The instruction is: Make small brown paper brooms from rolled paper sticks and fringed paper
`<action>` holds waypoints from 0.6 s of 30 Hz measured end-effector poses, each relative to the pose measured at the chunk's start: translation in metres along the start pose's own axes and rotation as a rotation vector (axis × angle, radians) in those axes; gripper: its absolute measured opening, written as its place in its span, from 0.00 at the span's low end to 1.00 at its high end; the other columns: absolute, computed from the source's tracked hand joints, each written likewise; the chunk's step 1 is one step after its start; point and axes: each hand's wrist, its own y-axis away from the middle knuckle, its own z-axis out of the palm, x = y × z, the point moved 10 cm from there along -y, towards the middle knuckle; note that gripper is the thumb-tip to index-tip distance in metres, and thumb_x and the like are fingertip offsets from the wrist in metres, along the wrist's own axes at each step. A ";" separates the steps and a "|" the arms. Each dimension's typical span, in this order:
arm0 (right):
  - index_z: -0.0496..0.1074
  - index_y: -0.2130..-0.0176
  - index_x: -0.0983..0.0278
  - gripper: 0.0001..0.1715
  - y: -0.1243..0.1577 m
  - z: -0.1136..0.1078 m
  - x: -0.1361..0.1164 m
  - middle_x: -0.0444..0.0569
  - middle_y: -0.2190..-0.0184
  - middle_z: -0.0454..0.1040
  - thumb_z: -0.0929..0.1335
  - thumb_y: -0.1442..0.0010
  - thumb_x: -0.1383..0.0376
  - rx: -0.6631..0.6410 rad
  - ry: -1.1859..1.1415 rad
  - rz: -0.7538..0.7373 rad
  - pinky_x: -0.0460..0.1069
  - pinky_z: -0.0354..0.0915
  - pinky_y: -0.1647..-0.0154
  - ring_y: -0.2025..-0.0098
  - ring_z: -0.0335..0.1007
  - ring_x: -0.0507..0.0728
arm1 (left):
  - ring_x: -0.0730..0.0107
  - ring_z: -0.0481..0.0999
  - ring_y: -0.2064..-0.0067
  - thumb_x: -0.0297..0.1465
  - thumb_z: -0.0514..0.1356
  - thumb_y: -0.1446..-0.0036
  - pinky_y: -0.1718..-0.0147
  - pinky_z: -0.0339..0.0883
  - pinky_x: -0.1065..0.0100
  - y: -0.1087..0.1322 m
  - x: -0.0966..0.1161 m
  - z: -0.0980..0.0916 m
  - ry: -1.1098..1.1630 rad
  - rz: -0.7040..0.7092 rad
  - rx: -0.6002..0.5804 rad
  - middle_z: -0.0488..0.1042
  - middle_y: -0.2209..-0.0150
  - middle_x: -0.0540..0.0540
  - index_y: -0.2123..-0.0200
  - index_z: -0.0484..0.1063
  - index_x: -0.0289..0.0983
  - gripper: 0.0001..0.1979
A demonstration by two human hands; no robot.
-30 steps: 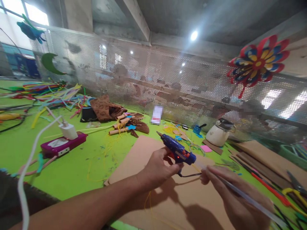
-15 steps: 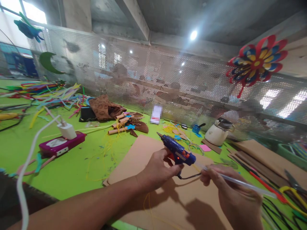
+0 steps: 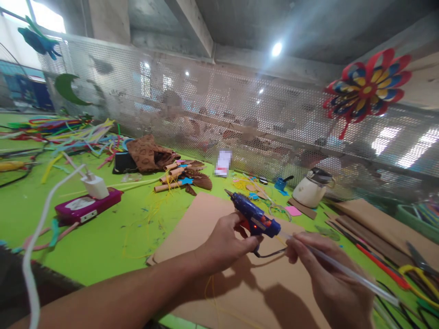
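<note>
My left hand is closed round the handle of a blue hot glue gun, whose nozzle points up and to the left. A small red light glows on its side. In my right hand I pinch a long clear glue stick; its front end meets the back of the gun, and its tail sticks out to the lower right. How deep the stick sits in the gun I cannot tell. Beneath both hands lies a large sheet of brown card, with their shadows on it.
A purple power strip with a white charger lies left. Paper-tube figures, a brown cloth pouch and a white jug stand farther back. Yellow-handled scissors lie at right. Perforated panels border the table.
My right hand has shifted slightly left towards the gun, and the tail of the glue stick hangs a little lower. The glue gun and my left hand look nearly still.
</note>
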 end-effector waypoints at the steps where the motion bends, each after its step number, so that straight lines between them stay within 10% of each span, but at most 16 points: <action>1: 0.75 0.63 0.61 0.06 0.000 0.001 -0.006 0.44 0.75 0.76 0.71 0.45 0.68 -0.014 0.037 -0.042 0.47 0.68 0.73 0.73 0.73 0.54 | 0.71 0.70 0.69 0.29 0.62 0.54 0.68 0.67 0.68 0.000 0.000 0.000 0.000 0.002 -0.005 0.75 0.68 0.43 0.66 0.74 0.30 0.10; 18: 0.75 0.65 0.61 0.06 0.002 0.003 -0.008 0.41 0.79 0.74 0.70 0.45 0.70 -0.040 -0.003 -0.078 0.45 0.66 0.80 0.80 0.69 0.51 | 0.69 0.73 0.68 0.30 0.63 0.53 0.67 0.68 0.67 -0.002 -0.004 0.001 -0.004 0.015 -0.023 0.76 0.66 0.42 0.62 0.74 0.32 0.13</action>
